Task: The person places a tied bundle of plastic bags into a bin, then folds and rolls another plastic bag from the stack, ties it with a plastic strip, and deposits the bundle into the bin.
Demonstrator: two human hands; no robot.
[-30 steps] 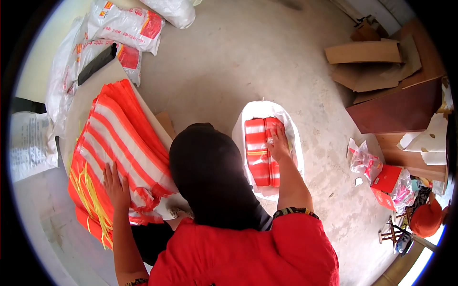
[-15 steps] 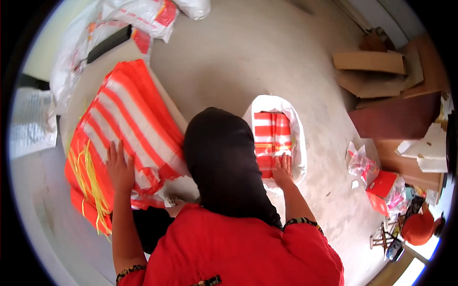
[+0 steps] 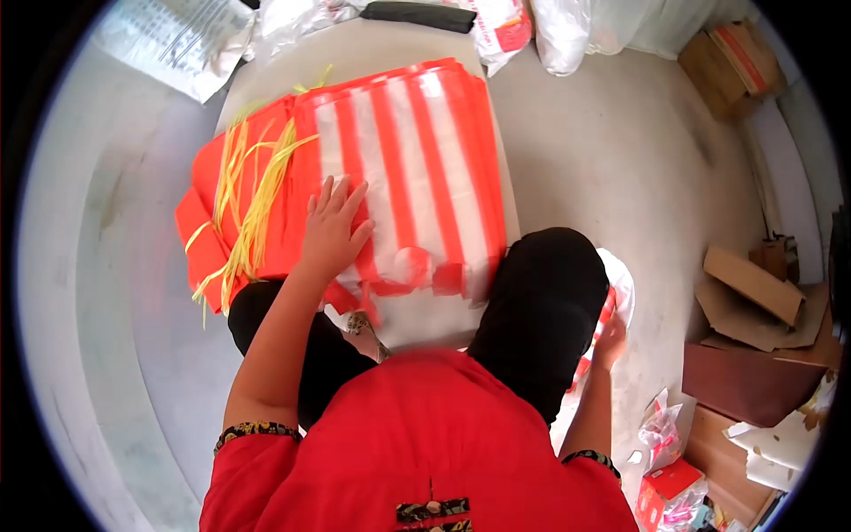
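My left hand (image 3: 335,229) lies flat, fingers spread, on a thick stack of red-and-white striped plastic bags (image 3: 417,160). Yellow plastic strips (image 3: 266,191) lie over folded red bags (image 3: 208,244) to the left of it. Down beside my right knee, my right hand (image 3: 610,341) rests at a striped red-and-white bundle (image 3: 581,368) inside a white sack (image 3: 623,284). Its fingers look stretched out, though partly blurred, and no grip shows. The knee hides much of the sack and bundle.
The stack rests on a pale surface (image 3: 417,326) between my knees. A black long object (image 3: 418,15) and filled white bags (image 3: 563,35) are at the far side. Cardboard boxes (image 3: 731,66) and an opened carton (image 3: 762,306) stand to the right, with a red box (image 3: 674,488) lower down.
The view has swung left toward the striped stack; the sack now appears lower and half behind my knee. My left hand stays on the stack, my right hand at the sack.
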